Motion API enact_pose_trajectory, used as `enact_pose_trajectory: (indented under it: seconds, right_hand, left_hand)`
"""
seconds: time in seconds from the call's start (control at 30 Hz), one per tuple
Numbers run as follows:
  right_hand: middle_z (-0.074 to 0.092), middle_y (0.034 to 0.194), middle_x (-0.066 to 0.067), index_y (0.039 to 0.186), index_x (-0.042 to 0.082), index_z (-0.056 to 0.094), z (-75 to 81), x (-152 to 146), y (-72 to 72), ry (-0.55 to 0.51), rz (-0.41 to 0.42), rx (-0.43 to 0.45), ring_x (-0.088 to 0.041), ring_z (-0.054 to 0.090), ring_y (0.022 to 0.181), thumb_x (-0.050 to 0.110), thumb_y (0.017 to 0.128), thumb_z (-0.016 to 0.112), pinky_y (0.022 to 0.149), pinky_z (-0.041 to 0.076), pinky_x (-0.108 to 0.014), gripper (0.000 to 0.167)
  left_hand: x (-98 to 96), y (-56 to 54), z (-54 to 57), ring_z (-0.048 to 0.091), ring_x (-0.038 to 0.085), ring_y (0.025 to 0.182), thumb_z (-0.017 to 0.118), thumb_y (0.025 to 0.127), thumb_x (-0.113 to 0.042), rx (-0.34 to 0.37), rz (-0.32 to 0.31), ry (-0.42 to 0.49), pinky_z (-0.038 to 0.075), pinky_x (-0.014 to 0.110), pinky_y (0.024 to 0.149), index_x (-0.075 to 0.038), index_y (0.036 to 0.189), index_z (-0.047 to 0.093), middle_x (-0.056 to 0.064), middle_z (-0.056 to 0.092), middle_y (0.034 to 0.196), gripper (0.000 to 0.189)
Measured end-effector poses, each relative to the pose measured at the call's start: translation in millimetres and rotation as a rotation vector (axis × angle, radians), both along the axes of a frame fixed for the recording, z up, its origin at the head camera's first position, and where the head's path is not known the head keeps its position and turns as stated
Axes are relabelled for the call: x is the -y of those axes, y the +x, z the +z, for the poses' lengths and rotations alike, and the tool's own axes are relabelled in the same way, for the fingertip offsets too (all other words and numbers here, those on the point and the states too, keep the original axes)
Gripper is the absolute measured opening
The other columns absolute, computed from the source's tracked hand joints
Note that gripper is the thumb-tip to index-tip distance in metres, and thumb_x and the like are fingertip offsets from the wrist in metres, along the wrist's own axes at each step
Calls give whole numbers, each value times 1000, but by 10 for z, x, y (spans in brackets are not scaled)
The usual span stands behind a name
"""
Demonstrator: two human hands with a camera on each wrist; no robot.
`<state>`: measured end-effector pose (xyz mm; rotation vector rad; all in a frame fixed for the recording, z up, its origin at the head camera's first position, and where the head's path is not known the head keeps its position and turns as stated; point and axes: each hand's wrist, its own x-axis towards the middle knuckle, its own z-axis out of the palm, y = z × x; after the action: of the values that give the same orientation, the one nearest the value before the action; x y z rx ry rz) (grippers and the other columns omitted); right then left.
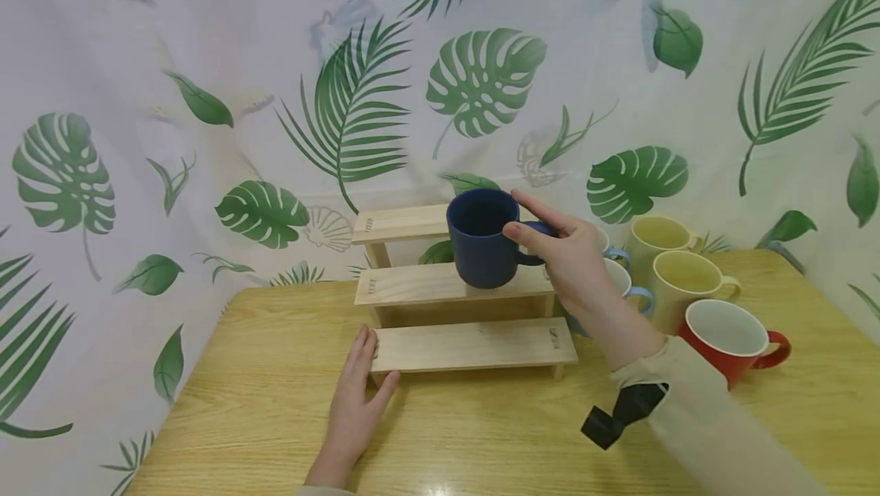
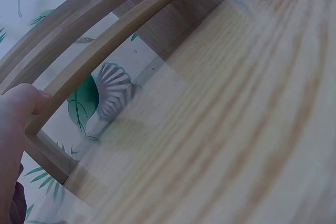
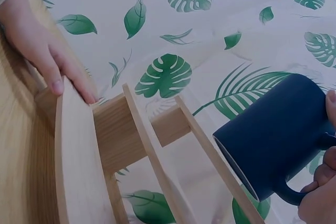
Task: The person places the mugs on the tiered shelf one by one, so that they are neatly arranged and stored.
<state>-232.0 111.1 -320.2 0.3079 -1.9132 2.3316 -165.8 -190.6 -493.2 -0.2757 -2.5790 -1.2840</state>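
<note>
My right hand (image 1: 577, 251) grips a dark blue mug (image 1: 483, 251) by its handle, holding it above the middle step of a three-step wooden shelf (image 1: 474, 347). The mug's opening faces upward in the head view. In the right wrist view the mug (image 3: 275, 135) appears beside the upper boards, apart from them. My left hand (image 1: 354, 404) holds the left end of the lowest board, its thumb at the front edge and its fingers along the end. The left wrist view shows the thumb (image 2: 26, 98) against the board's edge.
Right of the shelf stand a red mug (image 1: 729, 339) with a white inside, two yellow mugs (image 1: 687, 274) and white mugs with light blue handles (image 1: 641, 297), partly hidden by my right arm. A leaf-patterned cloth (image 1: 206, 60) hangs behind the wooden table (image 1: 275, 404).
</note>
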Motion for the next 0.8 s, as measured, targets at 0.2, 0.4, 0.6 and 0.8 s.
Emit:
enact_pose_trajectory:
  seconds: [0.2,0.4,0.6,0.8]
  right_hand:
    - [47,143,-5,129,13,61,72,204,-176,-121,-6,-15,-18,36,133,11,81,76,91,45,-18,51]
    - [51,140,-5,128,12,63,105,367,-338,-135,-13,-17,-19,44,129,12,80,77,97,44,-24,50]
    - [55,135,-8,128,9,62,137,530,-504,-138,-2,-21,-22,46,128,12,80,78,103,41,-36,51]
    - [56,134,-6,124,12,65,181,698,-629,-145,-6,-38,-20,44,129,10,79,79,103,41,-36,48]
  left_hand:
    - [3,-4,-2,16,24,143,60,95,-36,3,-1,-3,21,53,112,-9,152,25,6,16,158,72]
    - [0,-16,0,16,24,143,60,94,-36,8,-5,-8,21,52,112,-10,152,25,6,16,158,72]
    - [-4,-17,5,16,24,143,61,94,-34,12,-8,0,21,53,112,-11,152,25,4,15,159,72]
    - [0,-11,-11,17,24,143,60,94,-35,9,-3,9,20,53,112,-12,152,25,4,15,159,72]
